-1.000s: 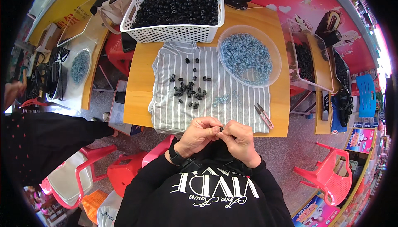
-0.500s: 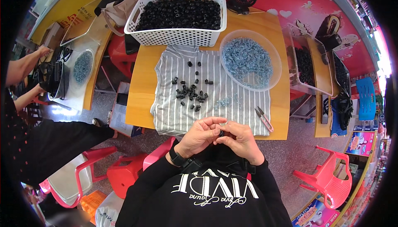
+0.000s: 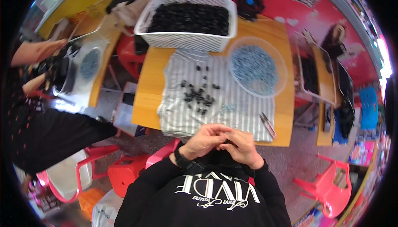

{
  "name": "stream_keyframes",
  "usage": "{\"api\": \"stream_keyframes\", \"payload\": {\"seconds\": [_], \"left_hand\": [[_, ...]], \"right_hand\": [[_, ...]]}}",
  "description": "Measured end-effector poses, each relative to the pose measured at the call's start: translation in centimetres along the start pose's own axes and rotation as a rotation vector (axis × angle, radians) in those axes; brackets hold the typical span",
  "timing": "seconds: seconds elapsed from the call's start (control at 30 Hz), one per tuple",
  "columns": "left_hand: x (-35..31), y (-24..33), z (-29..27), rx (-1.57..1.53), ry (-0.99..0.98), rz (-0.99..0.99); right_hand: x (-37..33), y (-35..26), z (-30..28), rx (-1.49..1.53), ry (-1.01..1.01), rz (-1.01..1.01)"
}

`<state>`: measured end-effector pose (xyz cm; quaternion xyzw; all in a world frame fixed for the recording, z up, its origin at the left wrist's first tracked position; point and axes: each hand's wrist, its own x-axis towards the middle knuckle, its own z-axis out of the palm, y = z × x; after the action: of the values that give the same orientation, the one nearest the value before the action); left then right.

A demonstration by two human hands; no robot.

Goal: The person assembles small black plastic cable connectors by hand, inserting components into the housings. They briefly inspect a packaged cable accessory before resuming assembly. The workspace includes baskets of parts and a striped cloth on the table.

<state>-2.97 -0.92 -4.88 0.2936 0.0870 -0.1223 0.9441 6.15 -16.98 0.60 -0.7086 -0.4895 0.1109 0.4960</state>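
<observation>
My left hand (image 3: pixel 204 141) and my right hand (image 3: pixel 243 147) meet just off the front edge of the table, fingertips pinched together. Between them a small black plastic part is mostly covered by the fingers and blurred. Past my hands lies a loose pile of small black plastic parts (image 3: pixel 199 96) on a grey-and-white striped cloth (image 3: pixel 174 117). A few small pale blue clear pieces (image 3: pixel 228 108) are scattered to the right of that pile. Snips (image 3: pixel 268 125) with pink handles rest near the cloth's right front corner.
A white perforated basket (image 3: pixel 182 41) full of black parts stands at the back of the wooden table (image 3: pixel 147 102). Right of it are a round clear tub (image 3: pixel 282 71) of pale blue pieces and a black fan (image 3: pixel 249 4). At left, another person (image 3: pixel 54 135) is by a second table.
The whole view has shifted and blurred, with the table now lower and further right. My hands stay together, fingers drawn closer, and the black part between them shows less.
</observation>
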Motion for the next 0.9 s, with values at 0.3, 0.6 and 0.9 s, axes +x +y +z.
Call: {"api": "stream_keyframes", "payload": {"seconds": [0.3, 0.6, 0.9], "left_hand": [[2.6, 1.6, 2.0, 1.118, 0.079, 0.679], [3.1, -0.4, 1.7, 1.444, 0.205, 0.833], [3.0, -0.1, 1.9, 1.469, 0.143, 0.788]], "right_hand": [[-0.1, 0.8, 0.5, -0.356, 0.192, -0.017], [-1.6, 2.0, 2.6, -0.492, 0.212, -0.02], [-1.5, 2.5, 2.2, -0.402, 0.18, -0.057]]}}
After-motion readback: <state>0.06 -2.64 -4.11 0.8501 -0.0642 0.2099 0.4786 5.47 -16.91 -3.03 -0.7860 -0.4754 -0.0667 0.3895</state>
